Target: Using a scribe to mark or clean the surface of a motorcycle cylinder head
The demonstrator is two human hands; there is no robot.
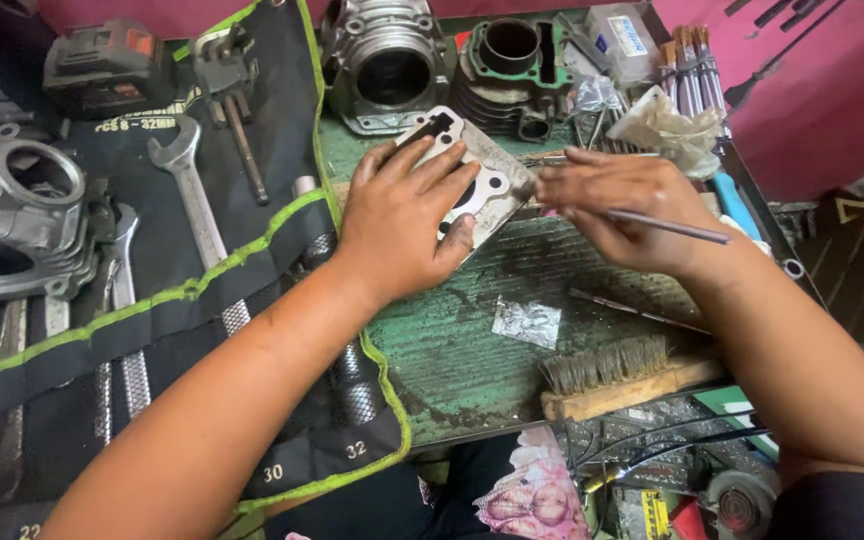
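Observation:
My left hand (402, 215) lies flat on a thin grey metal gasket plate (497, 170) with several cut-out holes, pressing it against the green worn bench top (452, 350). My right hand (617, 205) sits just right of the plate and grips a slim metal rod-like tool (672, 227), its tip pointed at the plate's right edge. Fingers of both hands hide much of the plate.
Two engine cylinders (387, 65) (507, 70) stand behind the plate. A black tool roll (202, 280) with wrenches lies left, an engine casing (12, 215) beyond it. A wire brush (622, 375) and a foil scrap (527, 322) lie nearer me. Crumpled plastic (667, 125) sits at back right.

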